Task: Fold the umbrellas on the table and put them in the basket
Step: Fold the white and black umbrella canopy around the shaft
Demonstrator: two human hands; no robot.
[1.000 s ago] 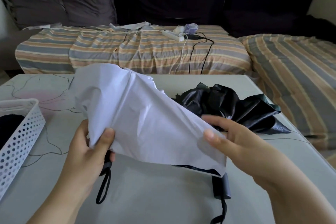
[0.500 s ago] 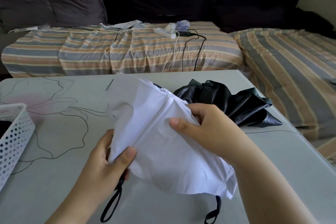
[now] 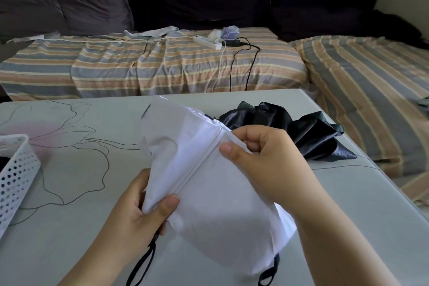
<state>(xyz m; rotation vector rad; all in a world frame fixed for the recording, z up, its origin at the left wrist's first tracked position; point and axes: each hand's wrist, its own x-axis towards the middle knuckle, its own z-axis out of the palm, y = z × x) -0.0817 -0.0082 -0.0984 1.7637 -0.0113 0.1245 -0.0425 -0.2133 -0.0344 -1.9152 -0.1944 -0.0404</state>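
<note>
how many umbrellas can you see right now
2: a white umbrella held in both hands, and a black umbrella lying on the table behind it. The basket may hide more.

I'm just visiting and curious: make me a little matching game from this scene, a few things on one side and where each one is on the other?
Things:
1. white umbrella
2. black umbrella
3. basket
4. power strip

Places:
A. on the striped sofa cover
B. at the table's left edge
C. held in both hands
D. lying on the table, far right

Pairs: 1-C, 2-D, 3-B, 4-A
</note>
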